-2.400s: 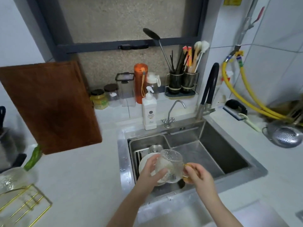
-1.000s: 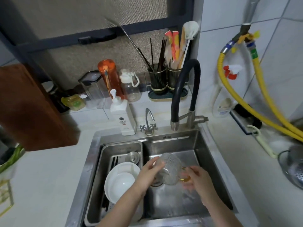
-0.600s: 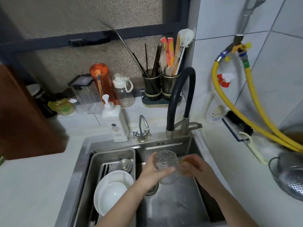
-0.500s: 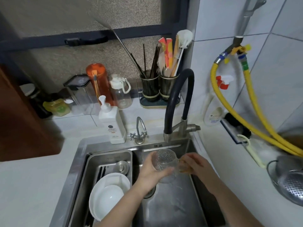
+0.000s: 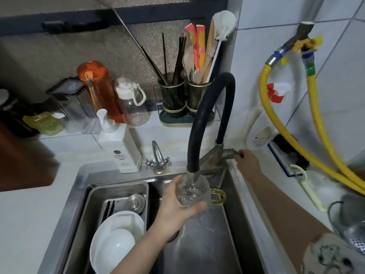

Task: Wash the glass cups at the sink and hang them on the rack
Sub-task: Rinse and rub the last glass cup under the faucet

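Note:
A textured glass cup (image 5: 192, 192) with an amber handle sits directly under the spout of the black hose faucet (image 5: 209, 119), over the steel sink (image 5: 199, 252). My left hand (image 5: 177, 208) grips the cup round its body, thumb across the front. Water streams into and off the cup. My right hand (image 5: 246, 162) holds the metal faucet lever (image 5: 231, 153) at the sink's back right corner. The rack is out of view.
A steel tub (image 5: 92, 206) in the sink's left half holds white bowls and a lid. A white soap pump bottle (image 5: 118, 145) and small tap (image 5: 158, 159) stand behind. Utensil holders, jars, yellow hoses (image 5: 276, 125) and a colander (image 5: 353, 230) line the counter.
My right hand let go of the cup's handle and moved up to the faucet lever. My left hand lifted the cup under the spout, and water now runs.

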A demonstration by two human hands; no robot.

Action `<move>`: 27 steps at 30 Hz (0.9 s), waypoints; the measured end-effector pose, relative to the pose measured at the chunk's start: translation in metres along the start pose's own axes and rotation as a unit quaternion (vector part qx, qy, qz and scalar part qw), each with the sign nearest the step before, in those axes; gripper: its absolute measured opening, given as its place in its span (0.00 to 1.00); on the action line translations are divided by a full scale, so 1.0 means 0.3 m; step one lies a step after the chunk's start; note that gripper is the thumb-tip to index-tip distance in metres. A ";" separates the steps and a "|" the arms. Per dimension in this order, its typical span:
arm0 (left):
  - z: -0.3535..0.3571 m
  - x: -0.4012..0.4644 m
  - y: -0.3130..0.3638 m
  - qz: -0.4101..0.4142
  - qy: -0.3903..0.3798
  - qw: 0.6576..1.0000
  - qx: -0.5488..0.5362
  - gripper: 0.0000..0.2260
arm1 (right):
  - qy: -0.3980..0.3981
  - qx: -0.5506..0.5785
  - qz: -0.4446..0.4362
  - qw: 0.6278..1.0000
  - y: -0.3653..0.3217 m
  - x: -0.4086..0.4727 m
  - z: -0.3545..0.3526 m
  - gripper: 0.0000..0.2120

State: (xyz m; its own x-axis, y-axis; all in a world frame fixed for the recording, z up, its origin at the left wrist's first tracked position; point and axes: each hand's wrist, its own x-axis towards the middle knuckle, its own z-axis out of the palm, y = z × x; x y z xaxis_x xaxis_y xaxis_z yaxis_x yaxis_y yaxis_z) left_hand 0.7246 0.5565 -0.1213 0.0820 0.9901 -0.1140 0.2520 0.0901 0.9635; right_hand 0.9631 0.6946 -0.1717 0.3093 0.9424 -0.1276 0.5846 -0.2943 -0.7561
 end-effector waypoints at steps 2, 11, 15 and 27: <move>-0.003 0.013 -0.010 0.004 -0.002 1.000 0.000 0.30 | 0.011 -0.018 -0.005 1.000 0.005 0.027 0.008 0.12; 0.013 0.021 -0.049 -0.004 -0.009 1.000 -0.001 0.36 | 0.002 -0.136 -0.042 0.990 0.019 0.061 0.006 0.11; 0.017 0.023 -0.068 -0.016 -0.007 1.000 -0.001 0.39 | 0.005 -0.138 -0.038 0.990 0.013 0.058 0.000 0.11; 0.010 0.018 -0.079 -0.016 -0.004 1.000 0.007 0.40 | 0.010 -0.148 -0.046 0.988 0.012 0.051 -0.007 0.10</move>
State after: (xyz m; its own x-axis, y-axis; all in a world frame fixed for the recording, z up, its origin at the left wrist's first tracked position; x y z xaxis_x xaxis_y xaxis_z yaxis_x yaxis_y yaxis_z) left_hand 0.7220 0.5595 -0.1455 0.0804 0.9859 -0.1468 0.2680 0.1205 0.9558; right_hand 0.9715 0.7077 -0.1750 0.2564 0.9651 -0.0524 0.8041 -0.2431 -0.5426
